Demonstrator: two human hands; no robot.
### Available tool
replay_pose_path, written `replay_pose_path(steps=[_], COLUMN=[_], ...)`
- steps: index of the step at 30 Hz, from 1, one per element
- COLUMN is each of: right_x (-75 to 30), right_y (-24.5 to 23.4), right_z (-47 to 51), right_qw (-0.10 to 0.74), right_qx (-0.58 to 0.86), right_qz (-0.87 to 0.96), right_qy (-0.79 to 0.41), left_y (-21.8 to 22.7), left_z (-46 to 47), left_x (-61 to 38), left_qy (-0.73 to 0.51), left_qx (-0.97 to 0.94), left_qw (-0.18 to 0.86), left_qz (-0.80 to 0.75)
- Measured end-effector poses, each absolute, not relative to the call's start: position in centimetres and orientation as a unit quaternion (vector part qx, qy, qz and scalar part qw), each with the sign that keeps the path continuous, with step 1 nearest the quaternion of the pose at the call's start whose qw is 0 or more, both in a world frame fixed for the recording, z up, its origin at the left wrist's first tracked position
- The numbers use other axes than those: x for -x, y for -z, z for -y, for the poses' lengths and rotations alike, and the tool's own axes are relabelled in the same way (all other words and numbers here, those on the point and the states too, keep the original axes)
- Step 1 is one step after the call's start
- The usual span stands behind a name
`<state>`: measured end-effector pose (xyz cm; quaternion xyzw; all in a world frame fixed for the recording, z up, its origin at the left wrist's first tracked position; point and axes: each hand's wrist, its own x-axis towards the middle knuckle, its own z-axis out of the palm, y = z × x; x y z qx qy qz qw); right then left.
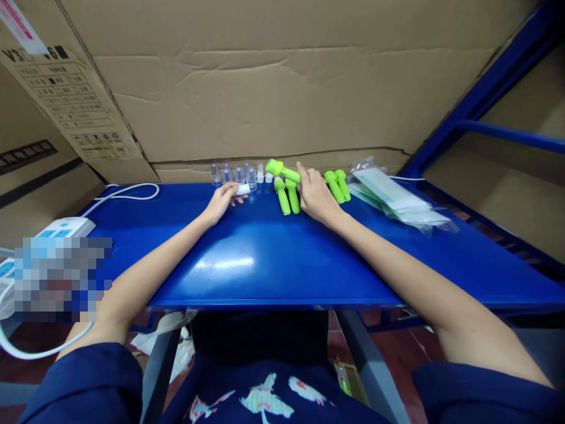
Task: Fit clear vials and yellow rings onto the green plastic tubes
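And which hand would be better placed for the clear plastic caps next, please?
Probably the left hand: it is nearer the clear plastic caps, though holding a white cylinder; the right hand, farther away, holds a lime-green tube.

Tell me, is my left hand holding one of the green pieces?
No, your left hand holds a small white cylinder, while a green piece is in your right hand.

In the right grip (315, 195), a smooth plastic wand (288, 173); in the left grip (220, 203), a smooth plastic cylinder (242, 189). Just beyond the left grip, clear, shiny plastic caps (226, 174). Beneath both, a glossy counter (273, 247); behind, matt, creased cardboard (286, 106).
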<state>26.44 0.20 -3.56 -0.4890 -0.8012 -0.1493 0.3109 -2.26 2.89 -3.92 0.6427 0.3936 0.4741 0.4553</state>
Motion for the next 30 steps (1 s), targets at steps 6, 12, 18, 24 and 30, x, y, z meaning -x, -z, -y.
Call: replay_pose_path(steps=[6,12,18,24,30], right_x=[-27.4,-26.5,-26.0,-25.4,-25.1], right_y=[3.6,3.3,4.1,4.4,4.5], right_z=[0.2,1.6,1.3,1.6,1.8], right_qw=[0.3,0.282,0.421,0.492,0.507], right_qx=[0.442,0.452,0.412,0.436,0.435], right_qz=[0.838,0.836,0.805,0.754,0.742], right_qy=[0.113,0.131,0.068,-0.012,-0.052], left_y=[3.2,3.0,3.3,3.5,3.4], left_z=[-2.8,-2.3,-2.3,-2.3,-2.1], left_x=[2.4,2.6,2.5,2.4,2.4], left_qy=[-0.523,-0.523,-0.529,-0.534,-0.522], left_qx=[-0.602,-0.633,-0.644,-0.633,-0.644], left_qw=[0.454,0.412,0.375,0.375,0.378], left_qz=[-0.396,-0.394,-0.406,-0.417,-0.412])
